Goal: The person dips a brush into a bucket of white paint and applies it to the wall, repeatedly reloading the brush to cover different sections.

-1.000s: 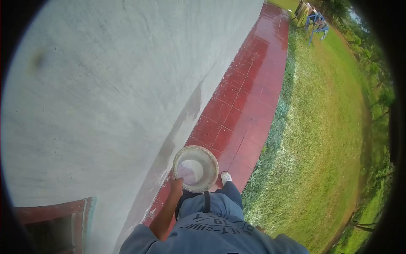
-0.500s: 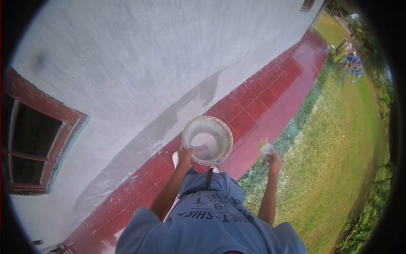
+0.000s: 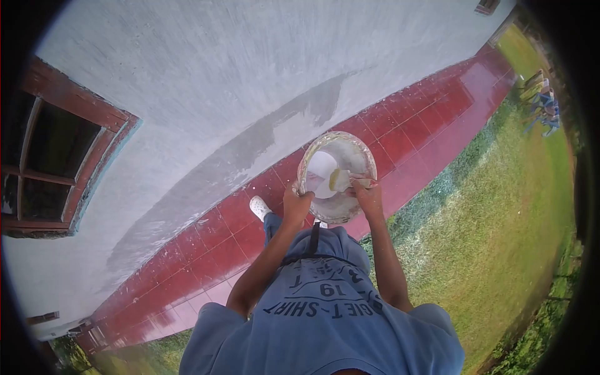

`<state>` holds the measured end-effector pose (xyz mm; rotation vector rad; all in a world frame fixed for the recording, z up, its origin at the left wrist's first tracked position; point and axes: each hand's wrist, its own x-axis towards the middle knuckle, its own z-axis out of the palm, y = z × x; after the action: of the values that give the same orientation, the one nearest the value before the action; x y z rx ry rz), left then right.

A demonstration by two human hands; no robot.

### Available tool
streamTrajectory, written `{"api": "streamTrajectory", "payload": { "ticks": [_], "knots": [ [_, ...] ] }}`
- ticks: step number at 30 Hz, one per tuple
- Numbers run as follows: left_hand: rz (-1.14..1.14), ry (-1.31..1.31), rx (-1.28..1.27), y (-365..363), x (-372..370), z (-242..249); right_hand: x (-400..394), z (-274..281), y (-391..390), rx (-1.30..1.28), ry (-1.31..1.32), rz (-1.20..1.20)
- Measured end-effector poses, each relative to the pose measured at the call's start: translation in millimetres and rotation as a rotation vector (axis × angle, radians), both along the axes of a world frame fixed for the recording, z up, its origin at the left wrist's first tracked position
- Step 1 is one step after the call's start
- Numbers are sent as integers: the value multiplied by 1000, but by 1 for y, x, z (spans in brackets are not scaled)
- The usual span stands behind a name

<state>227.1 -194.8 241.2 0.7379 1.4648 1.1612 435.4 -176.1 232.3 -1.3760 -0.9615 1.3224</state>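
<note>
Left hand (image 3: 298,203) grips the bucket (image 3: 359,154); right hand (image 3: 367,192) holds a brush (image 3: 339,180) inside — wall (image 3: 187,94) mostly whitish, low grey strip (image 3: 200,181) uncoated.

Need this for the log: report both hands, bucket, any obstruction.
Left hand gripping bucket at rim. Right hand holding brush at bucket's mouth; contact with white liquid unclear. No obstruction seen.
</note>
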Motion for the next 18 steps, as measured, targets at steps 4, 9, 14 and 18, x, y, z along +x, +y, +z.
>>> {"api": "streamTrajectory", "payload": {
  "ticks": [4, 9, 14, 18],
  "knots": [
    [-6, -8, 78, -14, 2, 1, -17, -8, 4, 141, -165, -79],
    [-52, 85, 104, -34, 9, -1, -55, -20, 7, 317, -612, -229],
    [-28, 189, 124, -49, 11, -4, -87, -22, -1, 368, -425, 45],
    [41, -60, 90, -50, -2, -27, -75, -30, -8, -61, 388, 47]
  ]
}}
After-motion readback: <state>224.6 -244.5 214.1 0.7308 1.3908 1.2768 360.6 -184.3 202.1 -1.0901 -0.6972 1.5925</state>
